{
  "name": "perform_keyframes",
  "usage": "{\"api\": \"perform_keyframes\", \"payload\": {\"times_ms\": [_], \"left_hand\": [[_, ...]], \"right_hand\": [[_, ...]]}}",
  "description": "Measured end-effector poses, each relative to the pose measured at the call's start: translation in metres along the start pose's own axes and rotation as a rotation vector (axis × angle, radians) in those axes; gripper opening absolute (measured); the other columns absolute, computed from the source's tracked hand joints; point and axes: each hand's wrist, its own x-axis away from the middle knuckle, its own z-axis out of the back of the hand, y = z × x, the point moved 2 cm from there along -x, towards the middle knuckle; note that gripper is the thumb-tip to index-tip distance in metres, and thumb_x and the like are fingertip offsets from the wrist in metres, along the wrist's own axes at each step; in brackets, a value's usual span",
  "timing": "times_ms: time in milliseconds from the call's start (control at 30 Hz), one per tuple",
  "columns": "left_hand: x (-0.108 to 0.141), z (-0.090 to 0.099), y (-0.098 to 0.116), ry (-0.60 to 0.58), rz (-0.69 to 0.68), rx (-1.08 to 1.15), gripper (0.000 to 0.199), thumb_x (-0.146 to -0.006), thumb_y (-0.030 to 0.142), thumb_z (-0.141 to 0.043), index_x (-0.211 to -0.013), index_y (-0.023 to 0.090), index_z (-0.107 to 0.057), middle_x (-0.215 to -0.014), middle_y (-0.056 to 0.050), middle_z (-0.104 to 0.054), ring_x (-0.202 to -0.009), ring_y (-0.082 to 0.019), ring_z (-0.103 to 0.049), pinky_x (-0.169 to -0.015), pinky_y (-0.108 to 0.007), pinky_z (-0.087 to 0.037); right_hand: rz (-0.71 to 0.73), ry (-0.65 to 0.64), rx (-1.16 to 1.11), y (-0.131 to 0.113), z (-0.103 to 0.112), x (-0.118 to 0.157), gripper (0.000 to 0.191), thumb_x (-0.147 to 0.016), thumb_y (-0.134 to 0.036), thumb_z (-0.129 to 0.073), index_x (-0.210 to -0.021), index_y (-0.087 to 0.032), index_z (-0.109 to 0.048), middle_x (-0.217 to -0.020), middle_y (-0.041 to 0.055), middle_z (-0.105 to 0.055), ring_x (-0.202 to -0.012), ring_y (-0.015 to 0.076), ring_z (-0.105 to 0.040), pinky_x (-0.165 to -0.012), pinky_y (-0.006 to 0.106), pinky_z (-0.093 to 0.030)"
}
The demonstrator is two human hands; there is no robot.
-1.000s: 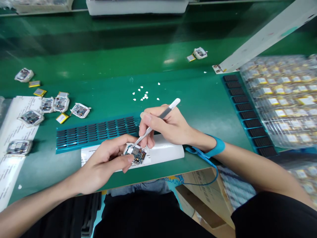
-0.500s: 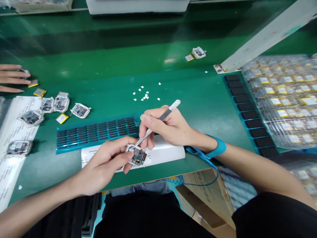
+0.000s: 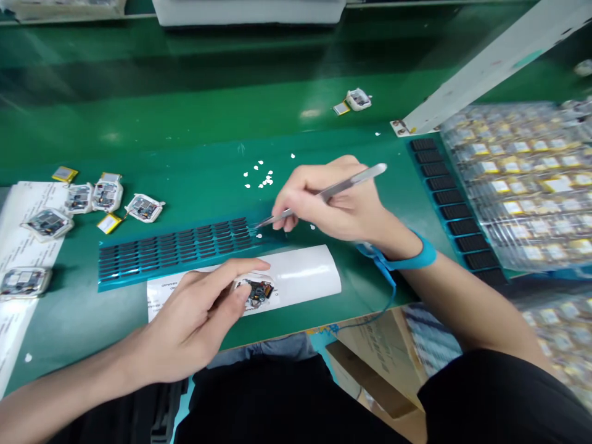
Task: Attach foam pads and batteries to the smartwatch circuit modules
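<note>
My left hand (image 3: 198, 308) grips a small white-framed device with an exposed circuit board (image 3: 259, 292) by its left side, low over a white printed sheet (image 3: 305, 277). In my right hand (image 3: 328, 197) is a pair of metal tweezers (image 3: 345, 185), held like a pen. Their tips are at the right end of a blue strip sheet (image 3: 171, 256) bearing rows of thin black pieces. Whether anything sits between the tips is too small to tell. A small white dot sticker (image 3: 259, 236) lies just under the tips.
Several white dot stickers (image 3: 266, 180) are scattered beyond my right hand. More open devices (image 3: 144, 208) with yellow-edged batteries (image 3: 110, 222) lie at the left. At the right are a strip of black pads (image 3: 448, 197) and stacked clear trays (image 3: 518, 185). A blue wrist strap's cord (image 3: 386, 277) hangs off the table edge.
My right hand has moved the tweezers away from the circuit board, right and up to the blue sheet's end. My left hand has lowered the device slightly. Another person's hand at the left has left view.
</note>
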Motion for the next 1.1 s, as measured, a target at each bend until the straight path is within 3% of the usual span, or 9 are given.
{"api": "perform_keyframes", "payload": {"times_ms": [133,300,400,567,700,900,1100], "left_hand": [[0.001,0.001,0.003,0.158,-0.128,-0.170,0.025,-0.104,0.020,-0.042,-0.126,0.021,-0.054,-0.056,0.010,-0.052,-0.039,-0.006,-0.042,-0.041,-0.018,-0.031],[-0.001,0.000,-0.006,0.246,-0.253,-0.474,0.017,-0.104,0.019,-0.039,-0.113,0.018,-0.053,-0.083,0.002,-0.072,-0.050,-0.008,-0.060,-0.048,-0.019,-0.042],[-0.002,-0.002,-0.013,0.263,-0.332,-0.632,0.018,-0.104,0.020,-0.036,-0.113,0.018,-0.052,-0.085,0.000,-0.076,-0.056,-0.013,-0.068,-0.050,-0.023,-0.046],[-0.007,-0.002,-0.019,0.257,-0.364,-0.651,0.023,-0.104,0.016,-0.035,-0.120,0.016,-0.051,-0.114,-0.006,-0.077,-0.077,-0.013,-0.077,-0.059,-0.020,-0.053],[-0.013,-0.003,-0.021,0.174,-0.383,-0.681,0.023,-0.105,0.017,-0.033,-0.120,0.017,-0.050,-0.123,-0.006,-0.074,-0.069,-0.012,-0.076,-0.054,-0.022,-0.052],[-0.018,-0.007,-0.025,0.090,-0.303,-0.754,0.026,-0.107,0.024,-0.031,-0.125,0.020,-0.049,-0.084,0.003,-0.079,-0.055,-0.020,-0.073,-0.045,-0.031,-0.047],[-0.021,-0.010,-0.023,0.076,-0.272,-0.755,0.027,-0.106,0.026,-0.031,-0.117,0.020,-0.054,-0.065,0.004,-0.072,-0.050,-0.023,-0.071,-0.043,-0.032,-0.046]], "right_hand": [[0.101,-0.186,0.192,0.002,0.007,-0.001,0.024,-0.094,-0.031,-0.068,-0.080,-0.012,-0.067,-0.068,-0.0025,-0.068,-0.059,0.0029,-0.059,-0.056,0.014,-0.042],[0.166,-0.342,0.297,0.006,0.004,0.000,0.027,-0.098,-0.032,-0.063,-0.078,-0.014,-0.064,-0.069,-0.0027,-0.061,-0.063,0.0046,-0.052,-0.060,0.019,-0.037],[0.183,-0.331,0.412,0.009,0.004,0.001,0.037,-0.103,-0.032,-0.053,-0.071,-0.015,-0.059,-0.063,-0.0029,-0.052,-0.059,0.0064,-0.044,-0.060,0.023,-0.033],[0.168,-0.329,0.386,0.009,0.005,0.001,0.043,-0.106,-0.033,-0.044,-0.070,-0.015,-0.057,-0.063,-0.0020,-0.050,-0.059,0.0071,-0.042,-0.060,0.024,-0.032],[0.143,-0.432,0.452,0.009,0.003,0.001,0.043,-0.107,-0.037,-0.040,-0.077,-0.015,-0.062,-0.068,-0.0004,-0.056,-0.062,0.0085,-0.044,-0.063,0.024,-0.033],[0.128,-0.513,0.474,0.004,-0.002,0.001,0.045,-0.108,-0.038,-0.038,-0.083,-0.015,-0.066,-0.076,0.0009,-0.063,-0.063,0.0086,-0.047,-0.060,0.025,-0.032],[0.250,-0.519,0.610,0.001,-0.002,0.002,0.045,-0.109,-0.037,-0.035,-0.086,-0.015,-0.066,-0.078,0.0015,-0.064,-0.063,0.0089,-0.051,-0.056,0.025,-0.031]]}}
